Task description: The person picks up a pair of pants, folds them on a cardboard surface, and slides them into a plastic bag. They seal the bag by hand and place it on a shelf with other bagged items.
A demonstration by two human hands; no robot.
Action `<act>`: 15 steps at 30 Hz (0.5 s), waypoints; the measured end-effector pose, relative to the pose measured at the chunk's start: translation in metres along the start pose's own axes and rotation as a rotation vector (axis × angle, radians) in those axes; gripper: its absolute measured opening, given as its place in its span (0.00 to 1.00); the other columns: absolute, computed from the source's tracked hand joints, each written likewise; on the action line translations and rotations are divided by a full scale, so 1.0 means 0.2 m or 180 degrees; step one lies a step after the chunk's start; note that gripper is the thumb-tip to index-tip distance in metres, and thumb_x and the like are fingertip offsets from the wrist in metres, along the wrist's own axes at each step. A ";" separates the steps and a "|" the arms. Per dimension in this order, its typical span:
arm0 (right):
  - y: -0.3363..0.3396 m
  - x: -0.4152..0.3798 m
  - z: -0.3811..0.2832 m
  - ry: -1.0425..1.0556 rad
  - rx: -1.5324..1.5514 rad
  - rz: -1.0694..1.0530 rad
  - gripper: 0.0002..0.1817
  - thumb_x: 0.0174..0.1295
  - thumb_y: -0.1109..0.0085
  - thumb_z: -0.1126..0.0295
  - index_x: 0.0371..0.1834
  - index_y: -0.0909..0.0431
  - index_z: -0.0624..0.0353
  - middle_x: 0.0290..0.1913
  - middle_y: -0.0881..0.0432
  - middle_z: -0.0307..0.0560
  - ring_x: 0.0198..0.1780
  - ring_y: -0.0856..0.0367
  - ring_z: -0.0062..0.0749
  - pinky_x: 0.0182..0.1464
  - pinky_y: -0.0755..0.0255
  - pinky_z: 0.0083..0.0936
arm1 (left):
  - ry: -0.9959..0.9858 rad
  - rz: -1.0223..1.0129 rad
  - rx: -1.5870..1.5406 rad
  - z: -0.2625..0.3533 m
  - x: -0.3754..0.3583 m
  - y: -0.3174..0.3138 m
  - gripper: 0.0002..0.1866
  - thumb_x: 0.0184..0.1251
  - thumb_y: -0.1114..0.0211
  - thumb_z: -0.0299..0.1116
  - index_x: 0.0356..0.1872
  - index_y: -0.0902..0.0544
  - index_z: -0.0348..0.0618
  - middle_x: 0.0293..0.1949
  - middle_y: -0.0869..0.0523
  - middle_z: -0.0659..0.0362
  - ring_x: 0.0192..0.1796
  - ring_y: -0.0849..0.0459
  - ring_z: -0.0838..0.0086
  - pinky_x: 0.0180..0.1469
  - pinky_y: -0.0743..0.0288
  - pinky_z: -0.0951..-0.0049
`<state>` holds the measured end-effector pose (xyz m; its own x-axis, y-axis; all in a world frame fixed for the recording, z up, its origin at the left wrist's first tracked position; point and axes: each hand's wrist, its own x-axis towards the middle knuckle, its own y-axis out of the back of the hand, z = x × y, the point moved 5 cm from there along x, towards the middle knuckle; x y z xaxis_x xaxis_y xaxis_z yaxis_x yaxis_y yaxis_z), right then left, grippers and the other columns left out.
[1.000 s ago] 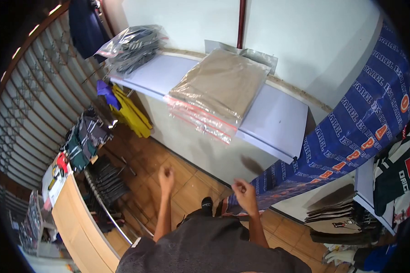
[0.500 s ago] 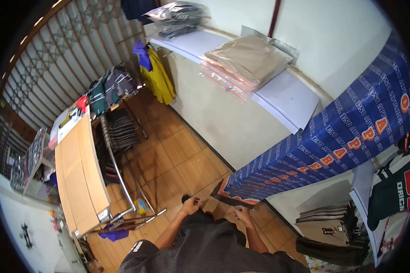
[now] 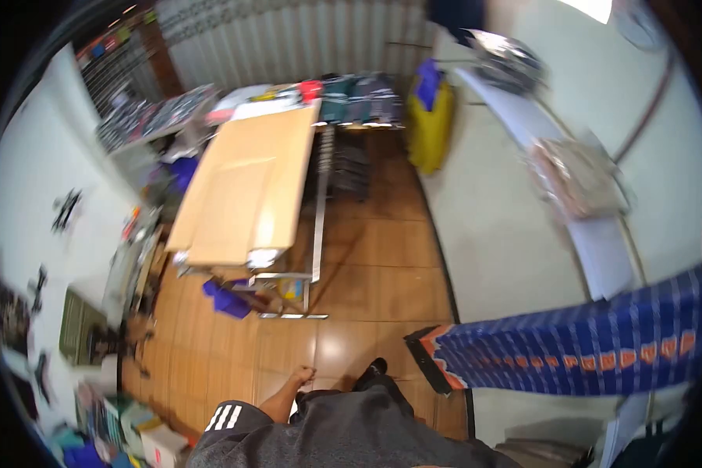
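Observation:
My left hand (image 3: 304, 375) is low in front of my body, beside the dark shirt (image 3: 343, 425), over the tiled floor (image 3: 347, 343). Its fingers look curled closed, and blur and size hide anything inside them. My right hand is out of view. Nearest ahead of the left hand stands a long table with a tan cardboard-like top (image 3: 246, 183) and metal legs. A dark shoe (image 3: 376, 366) shows on the floor to the hand's right.
Folded garments (image 3: 359, 100) lie at the table's far end. A white ledge (image 3: 600, 257) on the right holds bagged clothing (image 3: 577, 175). A blue printed banner-covered column (image 3: 561, 343) juts in from the right. Boxes (image 3: 160, 444) are piled at lower left, near a green chair (image 3: 82, 327).
My view has swung left, bringing the table toward the middle and the column to the right. Both hands showed before; now only the left does.

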<state>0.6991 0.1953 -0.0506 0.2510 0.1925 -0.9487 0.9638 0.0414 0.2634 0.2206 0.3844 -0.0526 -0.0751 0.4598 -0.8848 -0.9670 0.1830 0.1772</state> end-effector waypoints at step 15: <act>-1.49 -0.37 -1.31 0.1519 -0.0533 -0.0634 0.08 0.71 0.43 0.70 0.41 0.18 0.63 0.30 0.14 0.50 0.25 0.17 0.35 0.23 0.23 0.31 | 0.0879 0.2378 -0.3486 -2.09 -1.07 0.81 0.07 0.75 0.36 0.35 0.42 0.15 0.42 0.34 0.12 0.58 0.34 0.11 0.72 0.24 0.26 0.74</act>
<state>0.3692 0.4249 -0.0136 -0.0413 0.5873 -0.8083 0.9513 0.2705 0.1479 -0.0217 -0.0478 -0.0148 -0.5843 -0.0677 -0.8087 -0.3600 -0.8715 0.3330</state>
